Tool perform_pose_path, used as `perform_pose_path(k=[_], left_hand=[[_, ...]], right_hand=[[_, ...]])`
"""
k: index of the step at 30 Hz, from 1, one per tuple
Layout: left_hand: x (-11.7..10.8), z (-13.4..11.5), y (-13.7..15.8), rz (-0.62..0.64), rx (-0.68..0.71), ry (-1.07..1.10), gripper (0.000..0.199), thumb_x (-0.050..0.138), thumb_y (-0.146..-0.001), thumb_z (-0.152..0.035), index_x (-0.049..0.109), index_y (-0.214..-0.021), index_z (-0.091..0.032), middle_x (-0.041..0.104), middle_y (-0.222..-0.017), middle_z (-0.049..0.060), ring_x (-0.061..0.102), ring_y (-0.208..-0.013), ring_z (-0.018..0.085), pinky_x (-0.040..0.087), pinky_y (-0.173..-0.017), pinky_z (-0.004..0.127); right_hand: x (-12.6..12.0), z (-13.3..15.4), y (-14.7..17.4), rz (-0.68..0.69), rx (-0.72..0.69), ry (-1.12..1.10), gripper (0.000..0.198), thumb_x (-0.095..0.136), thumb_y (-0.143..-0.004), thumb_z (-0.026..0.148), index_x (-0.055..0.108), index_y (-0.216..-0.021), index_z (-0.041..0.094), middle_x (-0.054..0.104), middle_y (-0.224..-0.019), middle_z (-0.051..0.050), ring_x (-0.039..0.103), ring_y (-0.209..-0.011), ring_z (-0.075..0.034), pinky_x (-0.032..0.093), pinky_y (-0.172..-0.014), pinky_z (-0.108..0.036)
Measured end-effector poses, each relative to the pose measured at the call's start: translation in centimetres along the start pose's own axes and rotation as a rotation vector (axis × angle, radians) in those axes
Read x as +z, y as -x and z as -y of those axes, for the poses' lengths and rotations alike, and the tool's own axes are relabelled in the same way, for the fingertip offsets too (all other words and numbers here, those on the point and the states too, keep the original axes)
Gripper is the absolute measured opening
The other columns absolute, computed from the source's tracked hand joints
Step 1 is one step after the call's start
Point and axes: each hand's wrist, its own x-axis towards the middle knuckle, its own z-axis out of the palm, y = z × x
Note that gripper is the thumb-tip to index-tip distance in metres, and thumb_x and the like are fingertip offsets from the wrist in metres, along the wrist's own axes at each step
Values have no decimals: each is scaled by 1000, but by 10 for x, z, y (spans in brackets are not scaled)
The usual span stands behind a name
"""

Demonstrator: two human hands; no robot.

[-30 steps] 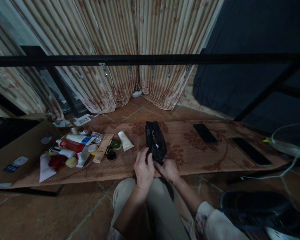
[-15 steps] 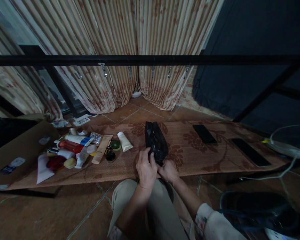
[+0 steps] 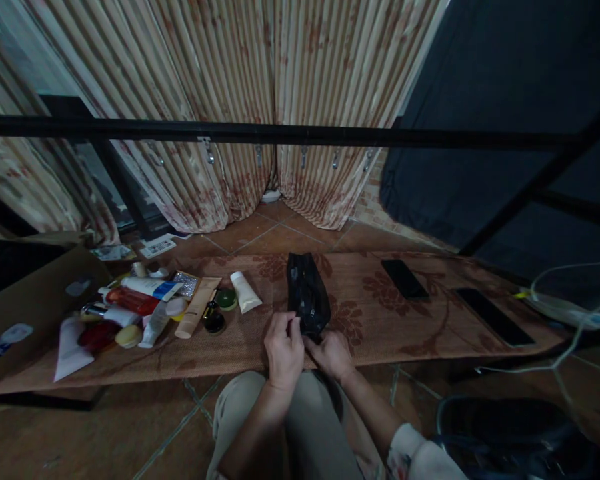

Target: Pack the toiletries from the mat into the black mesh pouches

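A black zippered pouch [image 3: 309, 293] lies lengthwise on the cloth-covered bench in front of my knees. My left hand [image 3: 285, 350] is at its near left corner, thumb and fingers pinched together against the edge; whether a zipper pull is between them is too small to tell. At the near end my right hand [image 3: 331, 355] grips the pouch with bent fingers, partly hidden under it. A white tube [image 3: 245, 292] lies to the left of the pouch, apart from both hands.
Left of the tube is a pile of cosmetics [image 3: 130, 303], beside a cardboard box [image 3: 45, 300]. Two dark phones [image 3: 405, 279] lie on the right of the patterned cloth [image 3: 360, 303]. A white cable [image 3: 545, 367] hangs at the right end. A black rail [image 3: 300, 135] crosses beyond the bench.
The view has shifted slightly, so the bench sits a little lower. My left thumb and fingers have drawn slightly left at the pouch's near end. My right hand keeps its grip.
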Motion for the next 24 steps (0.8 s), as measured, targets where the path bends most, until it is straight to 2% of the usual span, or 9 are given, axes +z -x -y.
perform_pose_path(k=[7, 12, 18, 24], left_hand=[[0, 5, 4, -34, 21, 35, 12, 48, -86, -27, 56, -87, -18, 60, -82, 4, 59, -80, 15, 46, -73, 26], [0, 4, 5, -3, -16, 103, 13, 46, -88, -27, 55, -91, -18, 59, -74, 1, 61, -66, 11, 48, -71, 25], [0, 6, 5, 4, -48, 183, 13, 46, -88, -26, 56, -92, -18, 58, -80, 2, 62, -70, 11, 50, -69, 24], [2, 6, 5, 33, -56, 219, 17, 47, -87, -30, 57, -94, -18, 57, -83, 3, 63, -68, 11, 51, -65, 22]], right_hand=[[1, 0, 1, -21, -7, -13, 36, 48, -83, 50, 67, -71, 21, 66, -73, -4, 61, -64, -14, 33, -55, -22], [2, 0, 0, -31, -15, -24, 34, 49, -82, 50, 68, -78, 22, 67, -78, -4, 61, -67, -15, 34, -55, -21], [0, 1, 1, -21, -30, -32, 35, 48, -83, 49, 67, -75, 22, 67, -76, -4, 62, -69, -15, 34, -57, -21], [0, 1, 1, -9, -17, -46, 37, 46, -83, 49, 67, -72, 21, 66, -67, -3, 60, -61, -14, 33, -53, -21]])
